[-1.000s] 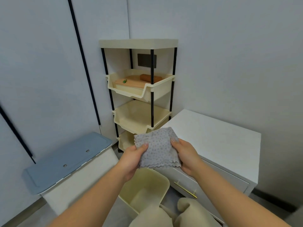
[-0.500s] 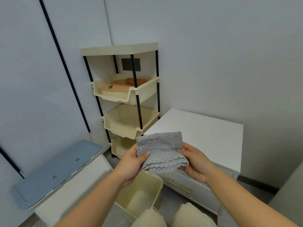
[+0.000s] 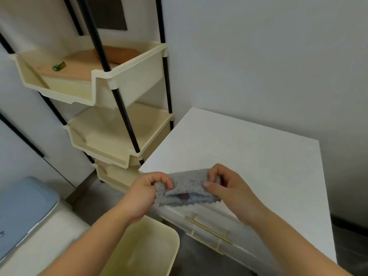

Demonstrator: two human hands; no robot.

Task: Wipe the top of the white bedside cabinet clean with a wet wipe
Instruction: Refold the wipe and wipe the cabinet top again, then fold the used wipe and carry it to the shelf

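Note:
A grey speckled wet wipe [image 3: 188,189] is folded into a low band and held over the near left corner of the white bedside cabinet [image 3: 249,152]. My left hand [image 3: 147,194] pinches its left end and my right hand [image 3: 225,186] grips its right end. The wipe sits at the cabinet's front edge; whether it touches the top I cannot tell. The rest of the cabinet top is bare. A drawer with a gold handle [image 3: 208,230] shows below the wipe.
A cream tiered shelf rack [image 3: 111,136] with black poles stands left of the cabinet, against the wall. A cream bin [image 3: 159,253] sits on the floor below my hands. A box with a blue lid [image 3: 22,212] is at the lower left.
Both hands have lowered the wipe from chest height down to the cabinet's near left corner and folded it narrower. The view has moved closer and tilted down.

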